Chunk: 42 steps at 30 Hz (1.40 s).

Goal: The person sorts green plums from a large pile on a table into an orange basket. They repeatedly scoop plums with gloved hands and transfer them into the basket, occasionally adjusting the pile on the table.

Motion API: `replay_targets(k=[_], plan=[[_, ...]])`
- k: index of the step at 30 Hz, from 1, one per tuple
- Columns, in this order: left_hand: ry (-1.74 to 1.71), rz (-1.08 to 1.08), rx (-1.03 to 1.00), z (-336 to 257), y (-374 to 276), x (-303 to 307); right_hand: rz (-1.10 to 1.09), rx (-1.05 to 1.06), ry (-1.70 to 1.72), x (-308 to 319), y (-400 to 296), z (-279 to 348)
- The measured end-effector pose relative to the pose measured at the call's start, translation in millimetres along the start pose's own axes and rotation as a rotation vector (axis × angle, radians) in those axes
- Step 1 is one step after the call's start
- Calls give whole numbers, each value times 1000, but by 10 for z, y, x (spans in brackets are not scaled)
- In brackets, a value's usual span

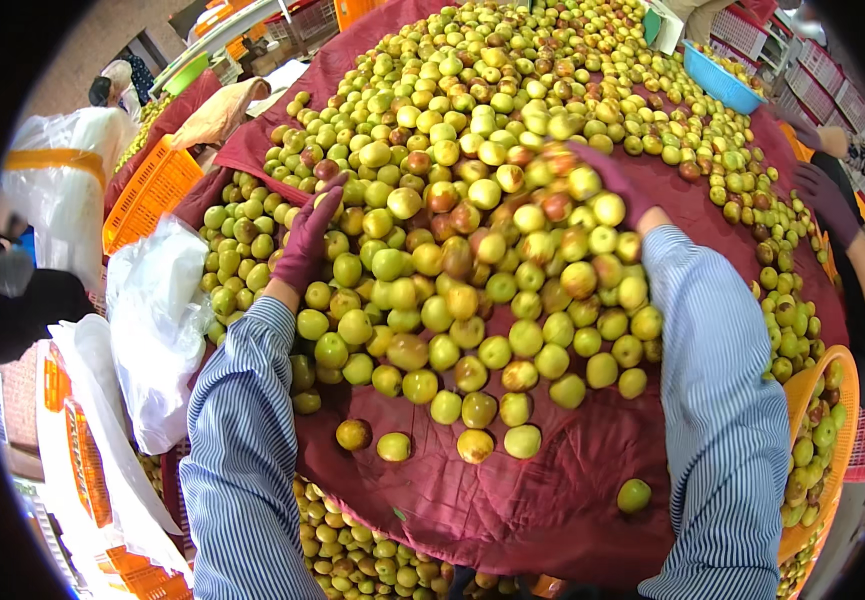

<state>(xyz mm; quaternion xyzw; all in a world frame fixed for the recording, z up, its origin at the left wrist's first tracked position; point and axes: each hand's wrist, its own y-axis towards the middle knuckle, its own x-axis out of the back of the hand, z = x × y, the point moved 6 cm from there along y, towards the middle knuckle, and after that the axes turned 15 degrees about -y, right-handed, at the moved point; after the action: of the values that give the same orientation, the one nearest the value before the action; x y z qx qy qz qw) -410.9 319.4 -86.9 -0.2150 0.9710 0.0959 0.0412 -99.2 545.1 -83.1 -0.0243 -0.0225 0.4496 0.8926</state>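
A large heap of green and brown-blotched jujubes spreads over a dark red cloth. My left hand, in a purple glove, rests against the left side of the near fruit, thumb and fingers apart. On the right, my right hand, also gloved in purple, reaches over the jujubes with its fingers extended along their far side. That hand and the fruit beside it are blurred. Neither hand closes around a fruit. A few loose jujubes lie toward the cloth's near edge.
An orange basket of jujubes stands at the right, and a blue basin farther back. White plastic bags and an orange crate line the left. Another person's gloved hand is at the right edge. More jujubes lie below the cloth.
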Motion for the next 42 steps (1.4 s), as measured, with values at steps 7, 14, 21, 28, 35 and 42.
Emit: replay_targets(k=[7, 14, 21, 28, 35, 42], plan=[[19, -13, 314, -124, -465, -115, 250, 128, -178, -1288, 165, -174], [355, 281, 42, -338, -1122, -452, 272, 254, -361, -1913, -624, 244], [696, 316, -71, -591, -1773, -715, -254, 460, -695, -1169, -1667, 496], [973, 374, -111, -894, -2218, -869, -125, -32, -1024, -965, -3216, 315], [1147, 506, -217, -983, -2764, -1475, -297, 41, -1323, -1560, -3279, 472], [1168, 475, -162, -1058, -3363, -1604, -256, 257, -1164, -2011, -2987, 457]])
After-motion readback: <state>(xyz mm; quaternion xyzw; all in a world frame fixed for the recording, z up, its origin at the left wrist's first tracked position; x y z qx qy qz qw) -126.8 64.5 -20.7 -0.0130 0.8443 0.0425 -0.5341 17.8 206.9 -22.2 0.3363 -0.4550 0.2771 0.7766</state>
